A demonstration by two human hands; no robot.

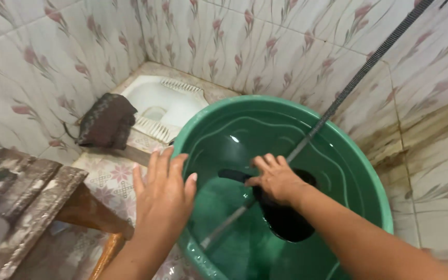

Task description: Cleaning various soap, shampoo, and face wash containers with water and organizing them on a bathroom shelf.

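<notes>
Two bare hands work over a big green tub of water that fills the lower right of a tiled washroom corner. Her or his right hand reaches down into the tub and presses on a black cloth, which lies partly under the water near the middle; the fingers curl over its top edge, though whether they truly grip it I cannot tell. Left hand hovers at the tub's near left rim, fingers spread wide and flat, holding nothing. One ribbed grey hose comes down from the upper right, crosses the tub on a slant, passes just under the right hand and dips into the water toward the near rim. Beyond the tub, in the far corner, a white squat toilet pan is set into the floor, and a dark brown rag lies bunched on its left edge. To the left stands a worn wooden stool with a paint-streaked top, on a floor of flower-patterned tiles. Walls carry pale tiles with pink leaf sprigs; the right wall is stained brown low down.
</notes>
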